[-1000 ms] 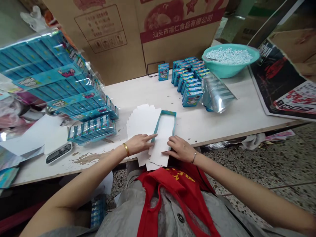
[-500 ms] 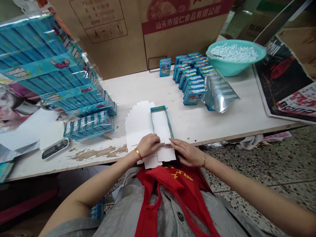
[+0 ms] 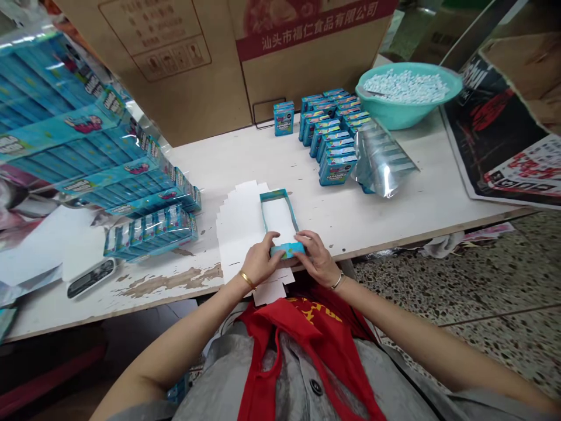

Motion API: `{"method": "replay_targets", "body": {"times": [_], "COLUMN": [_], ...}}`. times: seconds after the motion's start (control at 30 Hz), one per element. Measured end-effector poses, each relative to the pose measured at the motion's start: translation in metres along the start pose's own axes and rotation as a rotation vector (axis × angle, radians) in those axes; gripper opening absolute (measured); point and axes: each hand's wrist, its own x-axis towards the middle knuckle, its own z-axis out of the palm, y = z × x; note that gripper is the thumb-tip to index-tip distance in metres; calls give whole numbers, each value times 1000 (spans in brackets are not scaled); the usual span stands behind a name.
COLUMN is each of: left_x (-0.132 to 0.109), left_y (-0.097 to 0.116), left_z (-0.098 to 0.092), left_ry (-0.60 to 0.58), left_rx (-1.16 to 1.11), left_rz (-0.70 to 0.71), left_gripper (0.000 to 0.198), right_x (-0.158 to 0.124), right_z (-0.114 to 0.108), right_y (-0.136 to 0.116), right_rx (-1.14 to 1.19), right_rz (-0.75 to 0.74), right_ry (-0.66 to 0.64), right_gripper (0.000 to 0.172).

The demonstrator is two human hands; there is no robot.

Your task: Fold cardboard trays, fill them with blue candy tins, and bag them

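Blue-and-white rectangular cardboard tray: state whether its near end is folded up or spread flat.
Folded up: the tray shows its blue near end raised between left hand and right hand.

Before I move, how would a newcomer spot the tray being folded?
In front of the big brown carton, find flat white sheets on the table. The tray lies over their right side, left hand and right hand at its near end; unlike the sheets, it has raised blue walls.

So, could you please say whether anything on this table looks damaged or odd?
Yes: a brown patch breaks the white tabletop near its front edge, left of the left hand, so its finish looks worn. One small blue box stands apart from the grouped boxes.
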Motion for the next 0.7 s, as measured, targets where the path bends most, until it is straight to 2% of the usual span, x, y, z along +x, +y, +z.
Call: {"method": "replay_targets", "body": {"times": [0.1, 0.17, 0.23, 0.3, 0.37, 0.5, 0.57, 0.63, 0.7], "left_x": [-3, -8, -13, -15, -12, 5, 15, 25, 32], "left_y": [6, 6, 7, 9, 13, 22, 24, 26, 27], "left_z": [3, 3, 3, 2, 1, -5, -10, -15, -19], "left_ry": [26, 75, 94, 38, -49, -157, -216, -282, -358], "left_rx": [6, 147, 322, 441, 497, 477, 438, 417, 408], "left_rz": [-7, 88, 205, 283, 293, 191, 160, 142, 115], "left_gripper": [30, 19, 19, 21, 22, 22, 15, 11, 11], "right_x": [-6, -7, -3, 3, 11, 22, 24, 24, 24], "right_z": [4, 5, 5, 4, 3, 1, -1, -4, -5], "right_y": [1, 2, 2, 0, -3, -8, -8, -7, -4], "right_rx": [-164, -242, -250, -232, -234, -250, -182, -45, 104], "right_rz": [-99, -113, -95, -76, -53, -1, 18, 30, 58], "right_ry": [-74, -125, -196, -271, -329, -429, -419, -349, -275], "right_gripper": [29, 24, 22, 19, 16, 11, 10, 20, 45]}}
